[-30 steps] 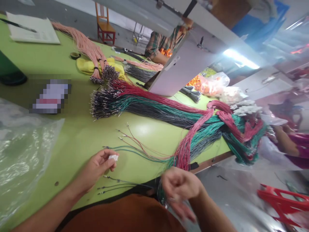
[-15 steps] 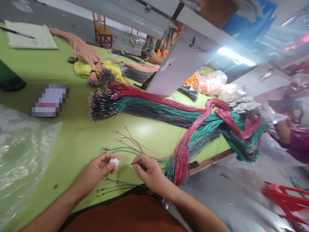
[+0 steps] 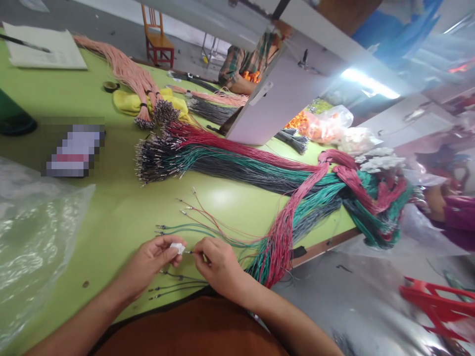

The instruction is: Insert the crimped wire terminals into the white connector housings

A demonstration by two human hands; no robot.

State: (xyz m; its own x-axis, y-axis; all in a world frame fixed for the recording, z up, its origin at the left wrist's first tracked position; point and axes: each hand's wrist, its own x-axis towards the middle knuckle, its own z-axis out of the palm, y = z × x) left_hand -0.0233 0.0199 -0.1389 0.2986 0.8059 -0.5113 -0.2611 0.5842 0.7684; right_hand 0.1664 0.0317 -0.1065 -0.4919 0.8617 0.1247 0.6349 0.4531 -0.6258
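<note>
Between the thumb and fingers of my left hand [image 3: 158,257] is a small white connector housing [image 3: 178,247]. My right hand [image 3: 218,264] pinches a thin wire just behind its metal terminal [image 3: 188,252]. The terminal's tip points left and is right at the housing's side; whether it has entered cannot be made out. Beyond my hands lie several loose red wires [image 3: 208,216] and green wires [image 3: 178,227] with crimped ends. Dark wires [image 3: 174,287] with terminals lie on the table below my hands. A draped bundle of red, green and grey wires [image 3: 284,222] is to the right.
A thick wire bundle [image 3: 237,173] stretches across the green table [image 3: 118,207]. At left are a clear plastic bag [image 3: 40,247] and a phone [image 3: 74,151]. An upright white panel [image 3: 270,99] stands behind. Another person's plaid sleeve [image 3: 237,64] shows beyond it; a red stool [image 3: 434,301] is at right.
My right hand has moved left, bringing the wire's terminal up to the white connector housing. My left hand keeps its hold on the housing, almost in place.
</note>
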